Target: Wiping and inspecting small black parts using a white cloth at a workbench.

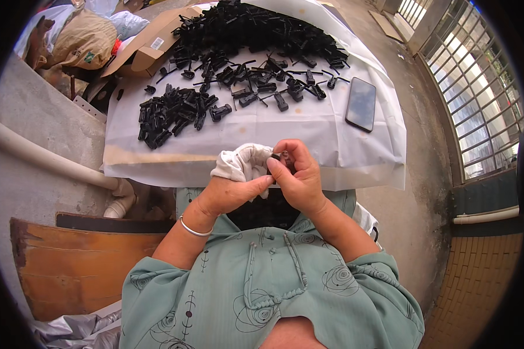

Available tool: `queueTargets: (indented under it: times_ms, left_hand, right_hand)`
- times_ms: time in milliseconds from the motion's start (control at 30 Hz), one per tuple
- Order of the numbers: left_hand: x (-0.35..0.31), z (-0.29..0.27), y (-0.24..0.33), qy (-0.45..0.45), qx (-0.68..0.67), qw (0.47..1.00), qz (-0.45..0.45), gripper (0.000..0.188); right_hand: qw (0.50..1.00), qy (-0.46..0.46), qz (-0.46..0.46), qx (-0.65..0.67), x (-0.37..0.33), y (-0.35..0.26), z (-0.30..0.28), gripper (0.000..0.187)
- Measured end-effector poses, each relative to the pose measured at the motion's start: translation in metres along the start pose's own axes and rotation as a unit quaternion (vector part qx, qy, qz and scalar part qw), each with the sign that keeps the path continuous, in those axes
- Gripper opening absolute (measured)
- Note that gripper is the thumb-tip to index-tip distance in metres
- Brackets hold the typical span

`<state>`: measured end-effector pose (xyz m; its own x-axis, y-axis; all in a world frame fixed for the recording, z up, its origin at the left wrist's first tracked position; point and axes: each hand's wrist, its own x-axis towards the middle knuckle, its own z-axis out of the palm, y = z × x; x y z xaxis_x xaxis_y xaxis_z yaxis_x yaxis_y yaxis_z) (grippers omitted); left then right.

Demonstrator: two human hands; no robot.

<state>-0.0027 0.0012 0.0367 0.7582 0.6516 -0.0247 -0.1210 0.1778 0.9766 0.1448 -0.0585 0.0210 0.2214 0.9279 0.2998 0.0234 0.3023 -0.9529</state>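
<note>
Close to my body, just off the near table edge, both hands meet at a small black plastic part (276,157). My right hand (301,177) pinches it between thumb and curled fingers, which hide most of it. A white cloth glove (237,162) covers the fingers of my left hand (227,191); its bare thumb points toward the part. Those gloved fingers are bent around the part's lower side. Beyond my hands, a small heap of black plastic parts (172,113) lies at the left. Loose black parts with thin stems (279,102) are scattered right of it.
A large mound of black parts (256,35) covers the far table. A phone (361,104) lies at the right on the white sheet (314,131). An opened cardboard box (148,52) and bags (84,41) are at the far left. A pipe (52,154) runs along the left wall.
</note>
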Motion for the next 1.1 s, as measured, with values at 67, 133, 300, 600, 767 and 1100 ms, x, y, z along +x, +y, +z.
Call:
queueTargets:
  times_ms: [67, 133, 300, 600, 767, 1100]
  left_hand:
    - [0.002, 0.008, -0.003, 0.029, 0.006, 0.999, 0.039, 0.028]
    - [0.003, 0.007, -0.004, 0.036, 0.04, 0.998, 0.03, 0.027]
    - [0.001, 0.003, -0.005, 0.109, 0.096, 0.988, 0.043, 0.028]
    - [0.002, 0.003, -0.013, 0.129, 0.198, 0.965, 0.113, 0.03]
    - [0.0, 0.007, -0.006, 0.121, 0.2, 0.97, 0.068, 0.03]
    - [0.007, 0.002, -0.023, 0.138, 0.239, 0.95, 0.145, 0.031]
  right_hand:
    - [0.998, -0.017, 0.063, 0.025, 0.003, -0.001, -0.001, 0.015]
    - [0.996, -0.021, 0.076, 0.048, 0.008, 0.0, -0.001, 0.013]
    - [0.996, -0.04, 0.062, -0.044, 0.006, -0.007, -0.014, 0.01]
    - [0.96, -0.23, -0.016, -0.158, 0.009, 0.003, -0.022, 0.026]
    - [0.976, -0.18, 0.103, -0.065, 0.005, 0.011, -0.016, 0.028]
    - [0.98, -0.15, 0.133, -0.006, 0.006, 0.018, -0.015, 0.026]
